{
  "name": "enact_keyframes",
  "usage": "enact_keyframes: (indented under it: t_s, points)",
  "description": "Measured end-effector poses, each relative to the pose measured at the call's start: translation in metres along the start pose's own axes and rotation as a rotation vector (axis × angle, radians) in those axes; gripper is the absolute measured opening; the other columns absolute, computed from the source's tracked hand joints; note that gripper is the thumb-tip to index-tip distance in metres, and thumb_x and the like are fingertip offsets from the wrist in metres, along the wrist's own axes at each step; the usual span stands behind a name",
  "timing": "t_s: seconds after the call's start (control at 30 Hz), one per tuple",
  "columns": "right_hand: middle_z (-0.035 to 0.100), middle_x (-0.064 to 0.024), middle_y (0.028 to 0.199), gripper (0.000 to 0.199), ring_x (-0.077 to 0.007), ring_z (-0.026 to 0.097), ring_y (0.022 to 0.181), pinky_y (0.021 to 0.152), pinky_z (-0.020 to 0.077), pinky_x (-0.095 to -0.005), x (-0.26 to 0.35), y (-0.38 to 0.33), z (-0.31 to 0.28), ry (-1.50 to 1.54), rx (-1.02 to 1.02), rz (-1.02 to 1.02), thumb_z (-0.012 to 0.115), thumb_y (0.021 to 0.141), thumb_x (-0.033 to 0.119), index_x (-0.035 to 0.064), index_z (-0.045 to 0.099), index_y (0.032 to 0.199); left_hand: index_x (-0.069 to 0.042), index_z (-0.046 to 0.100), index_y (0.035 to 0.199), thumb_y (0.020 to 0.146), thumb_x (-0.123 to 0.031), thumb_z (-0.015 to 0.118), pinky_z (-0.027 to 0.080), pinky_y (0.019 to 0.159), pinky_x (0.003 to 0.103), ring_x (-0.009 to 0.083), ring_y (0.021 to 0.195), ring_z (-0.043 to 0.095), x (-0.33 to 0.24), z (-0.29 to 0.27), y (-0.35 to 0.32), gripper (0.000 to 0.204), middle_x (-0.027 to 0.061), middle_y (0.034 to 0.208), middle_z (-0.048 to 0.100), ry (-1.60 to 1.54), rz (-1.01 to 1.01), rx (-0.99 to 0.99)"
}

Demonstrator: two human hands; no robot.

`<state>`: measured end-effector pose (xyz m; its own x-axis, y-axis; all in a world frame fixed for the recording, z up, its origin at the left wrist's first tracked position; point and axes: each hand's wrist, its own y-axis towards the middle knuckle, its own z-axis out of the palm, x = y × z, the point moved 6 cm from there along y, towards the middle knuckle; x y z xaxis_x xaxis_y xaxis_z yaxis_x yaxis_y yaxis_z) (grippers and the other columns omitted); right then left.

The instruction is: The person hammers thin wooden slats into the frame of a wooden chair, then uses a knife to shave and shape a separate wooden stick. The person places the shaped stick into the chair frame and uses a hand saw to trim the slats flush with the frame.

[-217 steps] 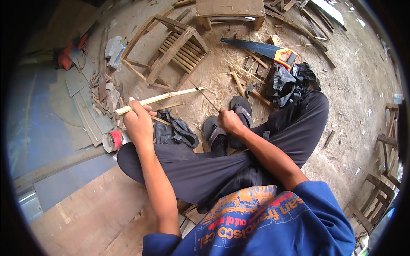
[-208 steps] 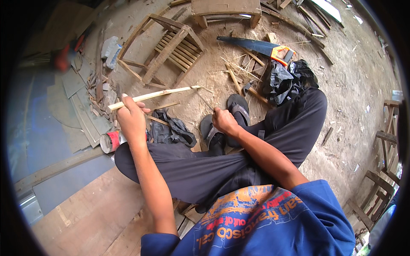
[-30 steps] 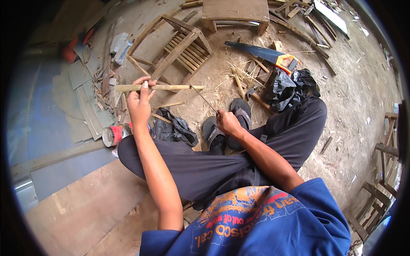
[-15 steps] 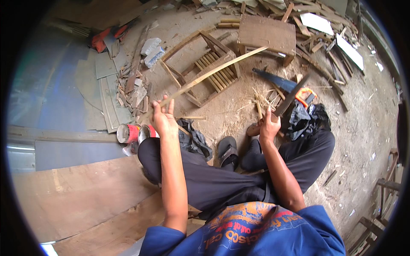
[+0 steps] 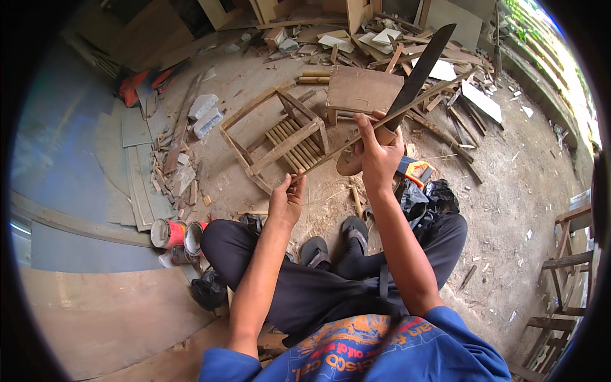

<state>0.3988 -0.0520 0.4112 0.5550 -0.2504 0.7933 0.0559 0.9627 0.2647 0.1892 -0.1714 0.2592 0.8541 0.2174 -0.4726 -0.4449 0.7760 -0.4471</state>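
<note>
From where I stand, the person sits with bent knees over a dirt-coloured floor [image 5: 490,248], both hands raised in front. The left hand [image 5: 286,201] pinches the near end of a long, thin wooden strip [image 5: 331,155] between thumb and fingertips. The right hand [image 5: 380,156] is closed farther up the same strip and also around the brown handle of a big knife [image 5: 423,70], though I cannot tell how each finger sits. The strip slants up and away to the right, running from the left hand past the right one, and its far part lies across the view of the scrap pile [image 5: 382,41]. The dark blade points up and away too, steeper than the strip and crossing it in my view; whether they touch there I cannot tell. Beyond the hands, a wooden frame [image 5: 285,149] with a row of slats lies tipped over, and a low stool [image 5: 363,89] stands just beside it. A saw [image 5: 415,168] with an orange handle shows past the right wrist, near a black bag [image 5: 440,196]. Red tins [image 5: 167,234] sit beside the left knee, and sandals [image 5: 315,252] are on the feet
</note>
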Motion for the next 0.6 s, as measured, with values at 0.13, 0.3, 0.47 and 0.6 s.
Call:
enact_keyframes:
  t_s: [0.13, 0.3, 0.47, 0.6]
  points:
    - [0.068, -0.0093, 0.084, 0.033, -0.0095, 0.055, 0.05, 0.046, 0.0442, -0.0228, -0.002, 0.012, -0.004, -0.113, 0.057, -0.01, 0.075, 0.091, 0.016, -0.0005, 0.053, 0.109, 0.006, 0.059, 0.102, 0.102, -0.034, 0.055, 0.06, 0.067, 0.025, 0.0194, 0.084, 0.072, 0.018, 0.02, -0.027, 0.041, 0.0179, 0.096, 0.069, 0.68, -0.253, 0.036]
    - [0.064, -0.0046, 0.078, 0.028, -0.0083, 0.054, 0.05, 0.046, 0.0432, -0.022, -0.017, 0.005, -0.007, -0.25, 0.224, 0.081, 0.074, 0.091, 0.015, 0.0018, 0.056, 0.106, 0.002, 0.066, 0.086, 0.098, -0.047, 0.058, 0.049, 0.046, 0.024, 0.0129, 0.051, 0.064, -0.024, 0.033, -0.038, 0.051, 0.0081, 0.069, 0.068, 1.497, 0.153, 0.017]
    - [0.06, 0.0008, 0.076, 0.026, -0.0061, 0.052, 0.062, 0.052, 0.0404, -0.0228, -0.065, -0.042, -0.005, -0.341, 0.534, 0.23, 0.073, 0.091, 0.01, 0.0036, 0.056, 0.109, -0.004, 0.065, 0.097, 0.099, -0.023, 0.064, 0.049, 0.059, 0.021, 0.0047, 0.067, 0.06, -0.058, 0.068, -0.078, 0.019, -0.0019, 0.076, 0.063, 1.019, 0.802, 0.196]
    - [0.055, 0.0024, 0.065, 0.027, -0.0056, 0.046, 0.06, 0.053, 0.0391, -0.0266, -0.094, -0.078, 0.004, -0.433, 0.743, 0.382, 0.075, 0.089, 0.012, 0.0014, 0.058, 0.107, -0.002, 0.062, 0.124, 0.092, -0.021, 0.07, 0.053, 0.07, 0.029, 0.0155, 0.098, 0.061, -0.055, 0.101, -0.104, 0.038, 0.0102, 0.112, 0.064, 1.218, 1.119, 0.331]
